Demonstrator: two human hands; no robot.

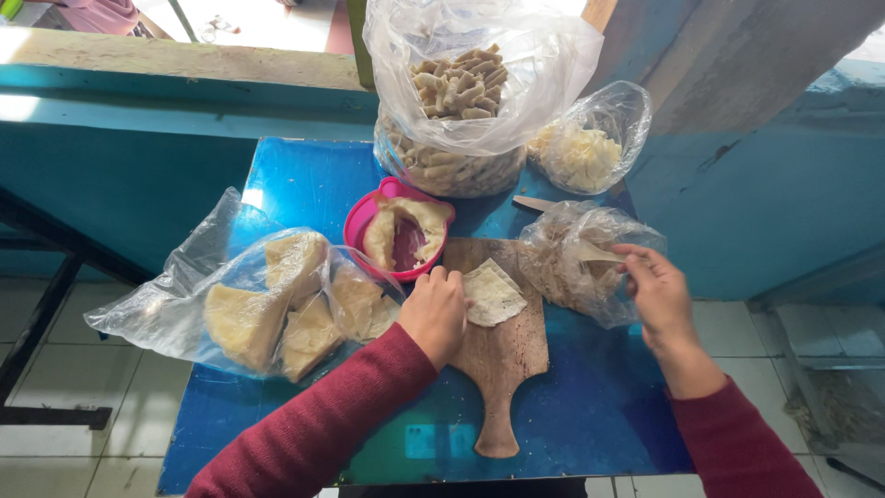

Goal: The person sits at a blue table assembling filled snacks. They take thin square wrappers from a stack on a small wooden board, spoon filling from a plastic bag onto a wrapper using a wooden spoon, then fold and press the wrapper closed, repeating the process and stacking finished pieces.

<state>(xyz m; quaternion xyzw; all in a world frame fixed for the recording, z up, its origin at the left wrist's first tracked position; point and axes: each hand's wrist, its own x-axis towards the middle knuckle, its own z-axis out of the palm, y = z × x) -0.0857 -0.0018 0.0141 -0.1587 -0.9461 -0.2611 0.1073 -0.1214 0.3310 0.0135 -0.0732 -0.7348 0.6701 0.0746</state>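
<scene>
On our table (590,415), a wrapper (492,295) lies on the board (502,355); bowl (396,231) behind it, bagged dough (267,304) to its left, filling bag (576,263) right, two bags (479,101) farthest back.

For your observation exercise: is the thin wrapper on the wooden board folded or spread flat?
Spread flat. The wrapper lies open as a single squarish sheet on the wooden board, with the left hand touching its edge; no fold shows.

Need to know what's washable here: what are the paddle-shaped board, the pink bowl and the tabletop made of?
Paddle-shaped brown cutting board: bare wood, matte, grain and wear visible. Round pink bowl: likely plastic, smooth, evenly coloured rim. Blue tabletop: glossy, reflects window light; probably a painted or laminated surface, which one is unclear.
</scene>
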